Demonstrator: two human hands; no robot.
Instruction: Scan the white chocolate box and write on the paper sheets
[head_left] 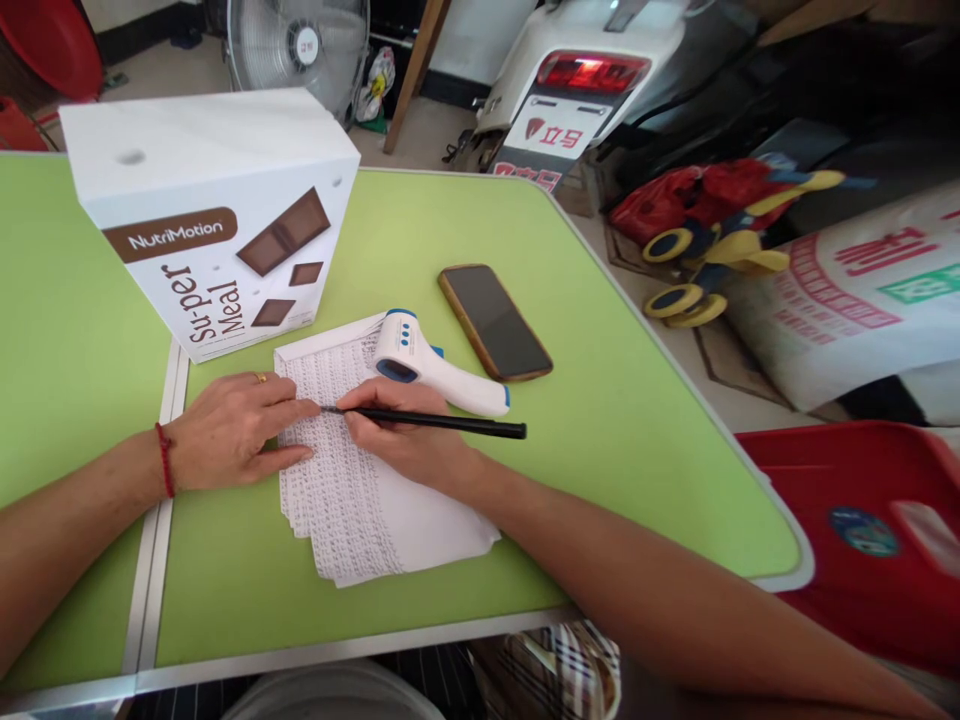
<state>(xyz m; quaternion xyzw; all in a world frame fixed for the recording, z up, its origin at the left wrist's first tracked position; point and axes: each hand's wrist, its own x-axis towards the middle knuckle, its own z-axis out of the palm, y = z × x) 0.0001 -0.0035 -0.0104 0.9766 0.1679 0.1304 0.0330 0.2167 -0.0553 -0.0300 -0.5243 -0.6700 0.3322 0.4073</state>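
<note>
Well inside table edge point(375, 641), pen point(442, 420) over paper point(435, 525)

The lime-green tabletop point(630, 460) I'm watching remotely has pale edging point(806, 560) and a silvery seam point(147, 580) toward the left. A white NutriMotion box point(232, 275) stands right at that seam. Handwritten sheets point(356, 505) lie nearer my side, a brown-cased smartphone point(496, 322) sits flat off to the right, and an infrared thermometer point(431, 372) overlaps the sheets, handle point(476, 393) poking past their edge.
</note>
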